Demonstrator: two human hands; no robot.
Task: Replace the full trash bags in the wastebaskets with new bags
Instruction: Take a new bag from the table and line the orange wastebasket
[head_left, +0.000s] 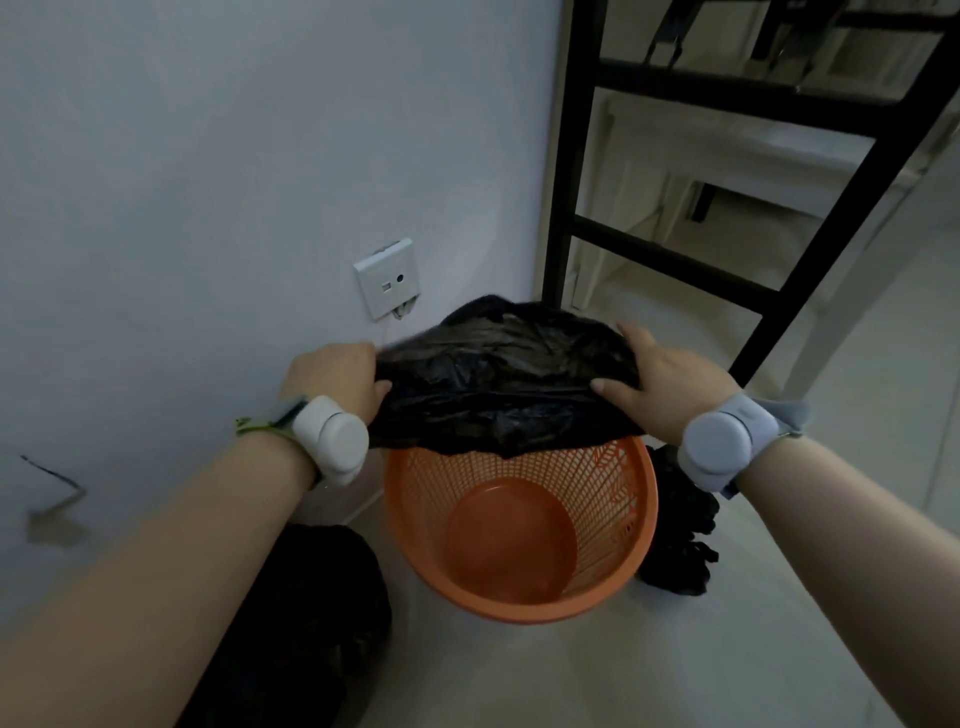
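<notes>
An orange mesh wastebasket stands on the pale floor with nothing inside; its solid bottom shows. Above its far rim I hold a new black trash bag stretched between both hands. My left hand grips the bag's left edge, and my right hand grips its right edge. The bag's lower fold hangs over the far part of the rim. A full black trash bag sits on the floor at the lower left, partly hidden by my left forearm.
A crumpled black bag bundle lies right of the basket. A white wall with a loose socket plate is close on the left. A black metal ladder frame rises behind the basket. Tiled floor stretches to the right.
</notes>
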